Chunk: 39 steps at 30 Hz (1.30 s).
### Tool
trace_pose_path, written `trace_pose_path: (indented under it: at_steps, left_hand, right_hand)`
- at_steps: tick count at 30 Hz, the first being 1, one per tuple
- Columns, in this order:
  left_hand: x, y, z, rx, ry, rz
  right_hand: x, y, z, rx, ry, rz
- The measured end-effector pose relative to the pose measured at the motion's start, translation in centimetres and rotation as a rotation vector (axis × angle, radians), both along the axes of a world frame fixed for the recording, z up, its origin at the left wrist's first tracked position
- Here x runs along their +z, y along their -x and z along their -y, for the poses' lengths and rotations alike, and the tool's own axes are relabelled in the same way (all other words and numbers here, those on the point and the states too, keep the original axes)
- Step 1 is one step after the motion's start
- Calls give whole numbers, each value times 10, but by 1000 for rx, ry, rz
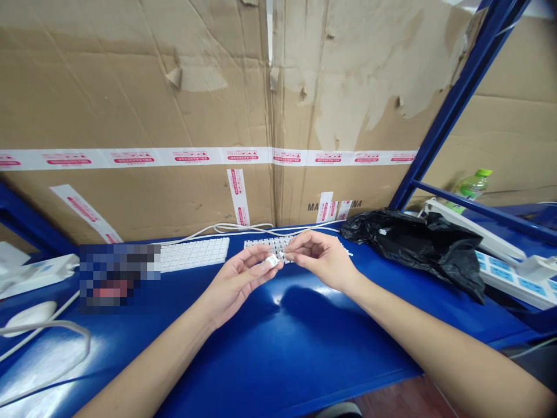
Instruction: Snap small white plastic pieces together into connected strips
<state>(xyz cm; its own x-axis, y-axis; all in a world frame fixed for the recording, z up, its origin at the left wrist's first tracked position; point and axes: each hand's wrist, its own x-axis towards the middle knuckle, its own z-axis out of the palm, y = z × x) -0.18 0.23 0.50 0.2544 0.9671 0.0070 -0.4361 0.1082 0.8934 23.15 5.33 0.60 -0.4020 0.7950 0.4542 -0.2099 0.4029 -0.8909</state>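
On the blue tabletop (pixel 270 360), before taped cardboard (pixel 130 98), a white keyboard (pixel 195 254) lies left of a black bag (pixel 413 244). The left hand (pixel 237 278) pinches a small, white, blocky piece (pixel 272 260) above the table; beside it, the right hand (pixel 322 255) clamps a tinier, seemingly whitish bit (pixel 281 255).

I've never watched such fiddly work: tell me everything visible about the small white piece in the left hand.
The small white piece is blocky and looks like hard plastic, its finer details too small to make out. The left hand pinches it, tilted, above the blue table. Whether the right hand touches it is unclear.
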Motion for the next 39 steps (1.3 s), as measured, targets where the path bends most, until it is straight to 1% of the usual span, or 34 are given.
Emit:
trace_pose_path:
  at_steps: [2, 5, 7, 10, 12, 15, 23, 28, 34, 39]
  left_hand:
    - [0, 0, 0, 13, -3, -21]
    - [-1, 1, 0, 17, -13, -86]
    - [-2, 2, 0, 14, -17, -128]
    - [-4, 2, -1, 8, -12, -144]
    - [-4, 1, -1, 8, -7, -135]
    - [-3, 0, 0, 13, 0, -127]
    - [-4, 1, 0, 3, 21, -112]
    - [-5, 1, 0, 0, 13, -112]
    - [-4, 1, 1, -2, 19, -111]
    - [-8, 1, 0, 19, 30, -108]
  right_hand:
    - [1, 0, 1, -62, -131, 11]
    - [5, 0, 7, -175, -420, 72]
    - [8, 1, 13, -227, -588, 131]
    - [12, 1, 20, -249, -766, 186]
    - [12, 2, 23, -246, -830, 203]
    - [11, 3, 24, -236, -866, 217]
    - [11, 1, 23, -206, -890, 231]
    - [12, 1, 22, -213, -905, 232]
    - [12, 0, 23, -195, -895, 253]
    - [11, 1, 24, -177, -895, 253]
